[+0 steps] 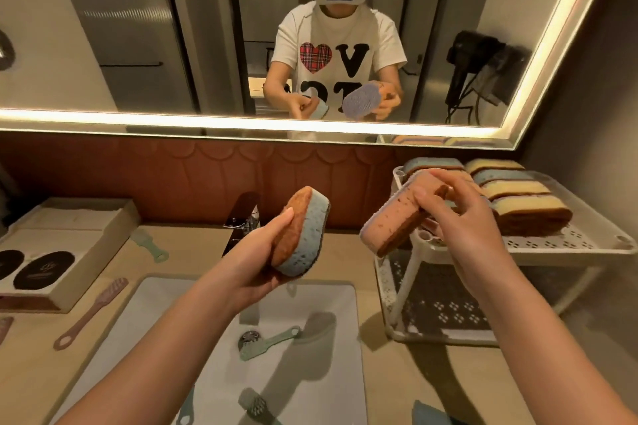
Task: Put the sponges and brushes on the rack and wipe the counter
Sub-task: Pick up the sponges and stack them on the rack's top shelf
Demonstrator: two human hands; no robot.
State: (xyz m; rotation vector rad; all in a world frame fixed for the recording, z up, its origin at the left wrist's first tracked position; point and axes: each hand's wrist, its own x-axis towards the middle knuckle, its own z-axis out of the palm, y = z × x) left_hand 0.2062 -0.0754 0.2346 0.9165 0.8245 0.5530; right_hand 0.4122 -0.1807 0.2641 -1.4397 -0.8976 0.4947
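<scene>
My left hand (257,259) grips a blue sponge with a brown scouring side (303,235), held upright over the sink. My right hand (462,221) pinches a pink sponge (390,221) by its end, tilted, just left of the white rack (559,245). Several sponges (511,193) lie in a row on the rack's top shelf. A pink brush (93,312) and a green brush (150,245) lie on the counter at the left. In the sink lie a green brush (269,343) and another brush (255,405).
The white sink basin (165,314) fills the middle, with the tap (243,217) behind it. A cardboard box (65,252) with dark pads stands at the left. A blue cloth (428,416) shows at the bottom edge. The mirror (138,28) spans the wall.
</scene>
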